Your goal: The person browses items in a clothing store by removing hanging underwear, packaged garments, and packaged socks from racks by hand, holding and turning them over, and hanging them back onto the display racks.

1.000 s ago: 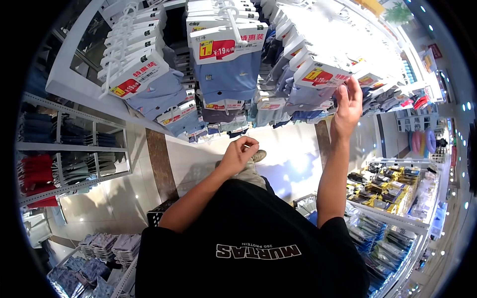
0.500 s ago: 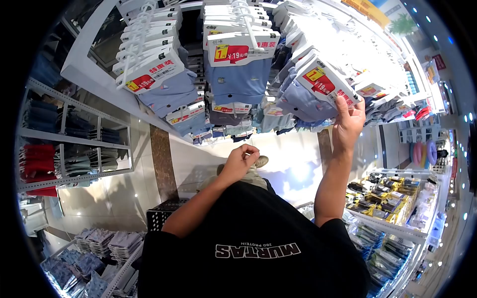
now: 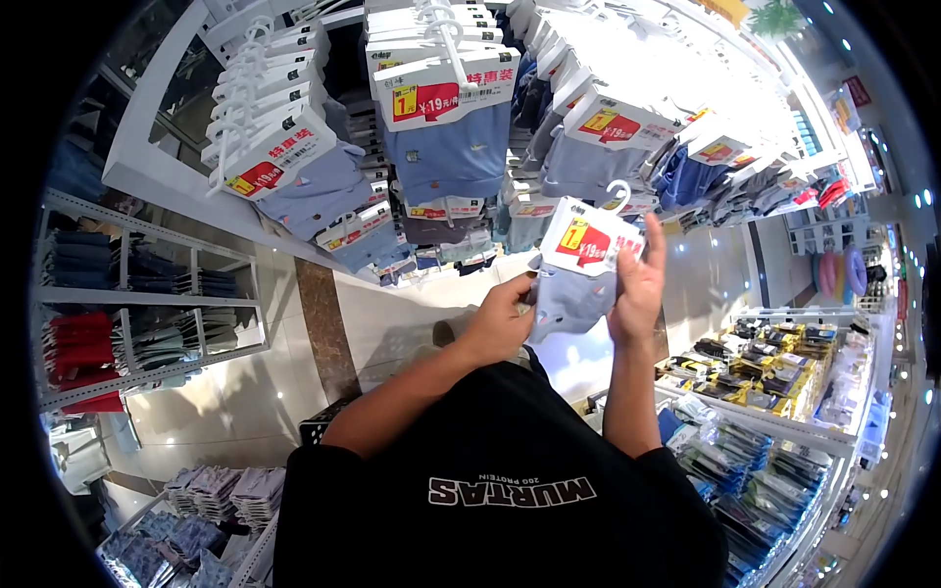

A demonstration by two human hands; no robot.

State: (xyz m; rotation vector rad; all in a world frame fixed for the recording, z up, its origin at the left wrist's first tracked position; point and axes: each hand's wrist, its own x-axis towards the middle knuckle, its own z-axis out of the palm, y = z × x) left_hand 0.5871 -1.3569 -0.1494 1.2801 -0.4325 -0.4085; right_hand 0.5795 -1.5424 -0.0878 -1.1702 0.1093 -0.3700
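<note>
Locate the blue-grey garment (image 3: 573,302) beyond the black shirt (image 3: 500,421), between both hands and apart from the display rack (image 3: 147,171). Note the slightly tilted hang card (image 3: 588,238) at the top, with the white hook (image 3: 619,194) projecting upward, free of any visible rod.

Left hand (image 3: 507,318): at the left edge of the garment, thumb and fingers apparently clamped on the fabric.

Right hand (image 3: 637,294): at the right edge, thumb beside the hang card, index finger raised and apart from the thumb. Cannot tell whether gripping or merely resting against the garment; remaining fingers largely hidden.

CAUTION: DROP. Possible fall of the garment to the tiled floor (image 3: 578,370). Probable cause: narrow pinch at one edge, combined with an unconfirmed hold on the right. Confirm support at both edges before loosening either hand.

CAUTION: SNAG. Possible catching of the white hook on the right-hand row of carded garments (image 3: 593,165). Probable cause: curved end exposed near hanging stock. Turn clear before lifting.

CAUTION: CARD DAMAGE. Possible bending or tearing of the hang card. Probable cause: opposed pulling, left on fabric, right near card. Apply even, light tension only.
</note>
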